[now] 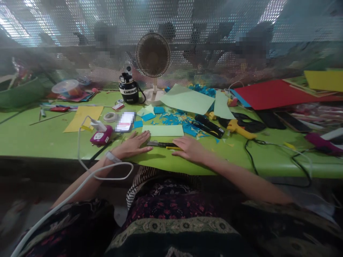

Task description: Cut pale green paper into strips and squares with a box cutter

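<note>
Green table (40,139): left hand (134,144), right hand (189,148) flat, fingers spread, empty, flanking cutter (163,145); best grasped by handle, paper (163,130) pinned.

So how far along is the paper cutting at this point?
Done: blue scraps litter the table behind a light green strip. In hand: nothing is gripped; the left hand and right hand lie flat on either side of the cutter. Left: the strip and the large green sheets look whole, and the glue gun lies aside.
</note>
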